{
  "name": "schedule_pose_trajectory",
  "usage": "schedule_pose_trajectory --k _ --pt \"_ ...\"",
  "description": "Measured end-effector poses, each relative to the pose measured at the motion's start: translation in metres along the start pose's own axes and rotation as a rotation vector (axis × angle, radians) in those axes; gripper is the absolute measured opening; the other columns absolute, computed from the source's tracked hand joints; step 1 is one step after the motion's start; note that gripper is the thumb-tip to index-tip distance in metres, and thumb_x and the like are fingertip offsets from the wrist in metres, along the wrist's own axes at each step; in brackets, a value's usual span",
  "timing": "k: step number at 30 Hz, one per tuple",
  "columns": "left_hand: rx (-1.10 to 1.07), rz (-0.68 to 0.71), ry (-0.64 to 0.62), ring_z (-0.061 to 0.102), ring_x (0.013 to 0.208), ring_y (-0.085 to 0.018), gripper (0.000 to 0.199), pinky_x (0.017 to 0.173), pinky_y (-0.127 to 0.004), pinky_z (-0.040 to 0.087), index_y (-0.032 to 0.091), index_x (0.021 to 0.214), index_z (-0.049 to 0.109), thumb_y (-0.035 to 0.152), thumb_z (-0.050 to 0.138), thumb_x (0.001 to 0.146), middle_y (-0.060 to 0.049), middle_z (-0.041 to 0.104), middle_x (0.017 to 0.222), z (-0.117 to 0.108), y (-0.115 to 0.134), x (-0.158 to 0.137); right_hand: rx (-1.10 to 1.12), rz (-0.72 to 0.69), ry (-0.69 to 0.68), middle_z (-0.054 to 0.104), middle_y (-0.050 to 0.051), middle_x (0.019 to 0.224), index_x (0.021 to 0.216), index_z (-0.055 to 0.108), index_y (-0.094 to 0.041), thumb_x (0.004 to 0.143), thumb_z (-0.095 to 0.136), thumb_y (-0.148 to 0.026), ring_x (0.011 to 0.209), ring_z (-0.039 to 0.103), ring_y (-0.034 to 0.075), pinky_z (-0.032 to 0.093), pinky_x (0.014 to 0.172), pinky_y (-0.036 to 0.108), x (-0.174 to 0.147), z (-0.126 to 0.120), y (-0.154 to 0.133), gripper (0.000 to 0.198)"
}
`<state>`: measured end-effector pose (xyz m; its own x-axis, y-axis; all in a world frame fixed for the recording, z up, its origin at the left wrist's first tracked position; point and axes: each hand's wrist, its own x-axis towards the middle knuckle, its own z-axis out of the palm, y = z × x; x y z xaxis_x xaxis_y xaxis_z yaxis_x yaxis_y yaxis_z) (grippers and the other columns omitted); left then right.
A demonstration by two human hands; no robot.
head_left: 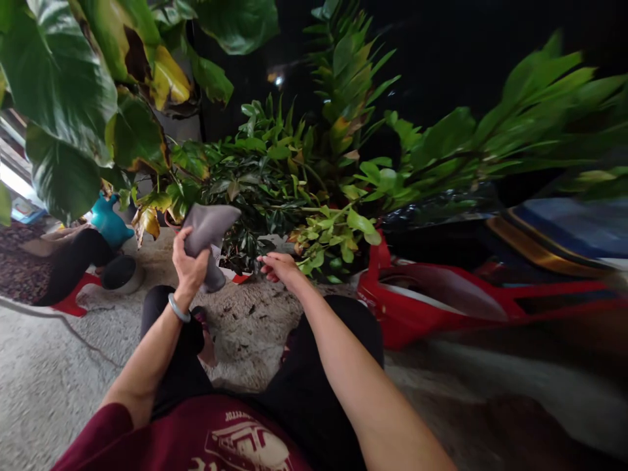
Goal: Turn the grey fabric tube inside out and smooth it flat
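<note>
My left hand (189,265), with a bangle at the wrist, is closed round a bunched grey cloth (210,226). One end of the cloth sticks out to the right above the fingers and another hangs below them. My right hand (279,267) is held out in front of the low plants, its fingers curled and thumb and forefinger close together. Whatever those fingers hold, if anything, is too small to make out. Just beyond both hands stands a dark-leaved plant (245,245) in a white and red container (234,276), partly hidden by the cloth.
Large-leaved foliage (59,85) overhangs the left. Bushy green plants (338,176) fill the back. A red bag (407,314) lies to my right on the concrete floor (59,366). At left a person (29,261) sits near a dark pot (120,275) and a teal watering can (108,219).
</note>
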<state>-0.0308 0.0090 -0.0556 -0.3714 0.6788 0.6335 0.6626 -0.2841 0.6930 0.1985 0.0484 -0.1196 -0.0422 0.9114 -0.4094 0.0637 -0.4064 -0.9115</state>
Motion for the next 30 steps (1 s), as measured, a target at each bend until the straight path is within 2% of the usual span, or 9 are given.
schedule_pose_trajectory --k 2,4,8,12,17,20,24,28,30 --pt "0.005 -0.064 0.069 0.061 0.120 -0.027 0.051 0.110 -0.042 0.046 0.022 0.121 0.060 0.021 0.069 0.071 -0.008 0.066 0.124 0.010 -0.008 0.031 0.032 -0.002 0.002 0.064 -0.003 0.052 0.097 0.074 -0.012 0.097 0.054 -0.016 0.034 0.050 0.007 0.032 0.033 0.016 0.000 0.001 0.000 0.020" --pt "0.012 -0.146 0.072 0.062 0.119 -0.027 0.050 0.110 -0.043 0.046 0.021 0.119 0.060 0.021 0.071 0.071 -0.009 0.066 0.122 0.018 -0.019 0.036 0.049 -0.007 0.001 0.065 -0.002 0.052 0.097 0.074 -0.012 0.097 0.055 -0.017 0.034 0.051 0.007 0.033 0.033 0.016 0.000 0.000 0.000 0.020" --pt "-0.009 -0.124 -0.101 0.065 0.115 -0.027 0.050 0.106 -0.042 0.049 0.022 0.119 0.061 0.017 0.071 0.069 -0.007 0.068 0.120 0.020 -0.028 -0.027 0.034 0.000 0.008 0.064 -0.002 0.052 0.095 0.074 -0.013 0.095 0.060 -0.018 0.033 0.050 0.007 0.030 0.032 0.015 0.003 -0.003 0.000 0.015" --pt "-0.080 0.012 -0.274 0.068 0.106 -0.024 0.050 0.099 -0.040 0.054 0.022 0.116 0.064 0.011 0.069 0.068 -0.005 0.071 0.112 0.016 -0.004 -0.073 0.009 0.009 0.005 0.062 -0.002 0.050 0.082 0.071 -0.013 0.093 0.060 -0.016 0.032 0.050 0.007 0.031 0.032 0.016 0.004 -0.003 0.000 0.016" --pt "-0.123 0.174 -0.125 0.064 0.116 -0.025 0.052 0.106 -0.040 0.049 0.022 0.124 0.059 0.015 0.068 0.074 -0.007 0.067 0.123 0.035 0.040 -0.008 0.068 0.000 -0.048 0.063 -0.003 0.052 0.088 0.071 -0.014 0.094 0.057 -0.016 0.034 0.050 0.007 0.032 0.034 0.016 0.002 -0.003 -0.001 0.015" --pt "-0.149 0.246 -0.125 0.061 0.121 -0.025 0.053 0.110 -0.041 0.046 0.021 0.127 0.058 0.015 0.067 0.075 -0.008 0.065 0.128 0.060 0.056 0.029 0.097 0.013 -0.048 0.063 -0.003 0.053 0.090 0.070 -0.014 0.096 0.057 -0.019 0.035 0.050 0.007 0.033 0.035 0.017 0.004 -0.003 -0.001 0.015" --pt "-0.133 0.280 -0.386 0.061 0.122 -0.027 0.057 0.110 -0.042 0.047 0.020 0.127 0.062 0.012 0.066 0.070 -0.009 0.066 0.129 0.082 0.059 0.024 0.082 0.037 -0.056 0.061 -0.003 0.054 0.095 0.070 -0.014 0.097 0.058 -0.022 0.037 0.049 0.008 0.035 0.036 0.018 0.007 -0.004 0.003 0.014" --pt "-0.065 0.253 -0.828 0.068 0.110 -0.028 0.056 0.102 -0.042 0.053 0.023 0.119 0.070 0.011 0.068 0.064 -0.006 0.072 0.120 0.063 0.053 0.000 0.043 0.064 -0.089 0.061 -0.002 0.052 0.096 0.070 -0.014 0.100 0.053 -0.022 0.037 0.047 0.008 0.033 0.037 0.018 0.006 -0.003 0.011 0.019" --pt "-0.065 0.229 -0.869 0.069 0.108 -0.028 0.054 0.100 -0.042 0.054 0.024 0.117 0.072 0.011 0.068 0.064 -0.005 0.074 0.118 0.052 0.056 0.002 0.021 0.074 -0.112 0.062 -0.001 0.052 0.096 0.071 -0.013 0.099 0.054 -0.021 0.037 0.047 0.008 0.033 0.038 0.018 0.006 -0.002 0.014 0.020"
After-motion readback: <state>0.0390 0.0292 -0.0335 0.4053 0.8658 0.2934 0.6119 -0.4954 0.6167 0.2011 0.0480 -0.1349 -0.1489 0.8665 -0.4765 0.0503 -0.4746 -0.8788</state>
